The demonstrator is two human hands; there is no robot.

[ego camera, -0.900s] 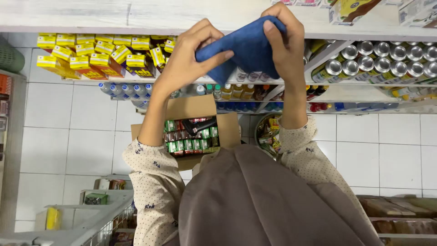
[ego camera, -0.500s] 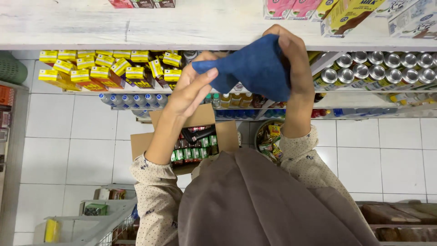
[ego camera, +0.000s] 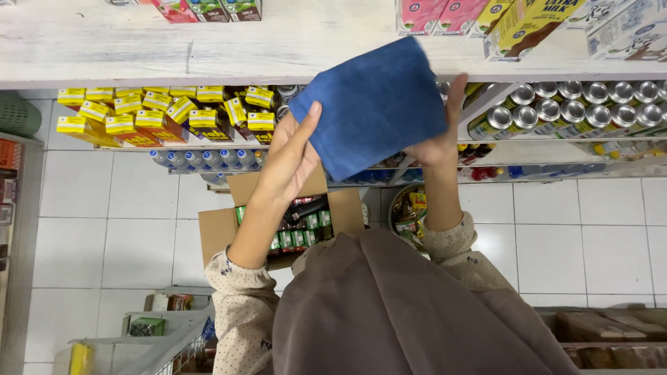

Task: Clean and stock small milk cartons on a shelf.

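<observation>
A folded blue cloth is held flat in front of the white shelf edge. My right hand grips the cloth from underneath at its right side, thumb pointing up along its edge. My left hand lies with flat fingers against the cloth's lower left corner. Both arms wear speckled beige sleeves.
Below, yellow cartons fill a lower shelf on the left and silver cans stand at the right. An open cardboard box of green packs sits on the white tiled floor. Drink cartons line the top shelf. A wire cart is at lower left.
The cloth went from bunched between both hands to spread out flat and folded. My left hand dropped to its lower left corner and my right hand slid under its right side.
</observation>
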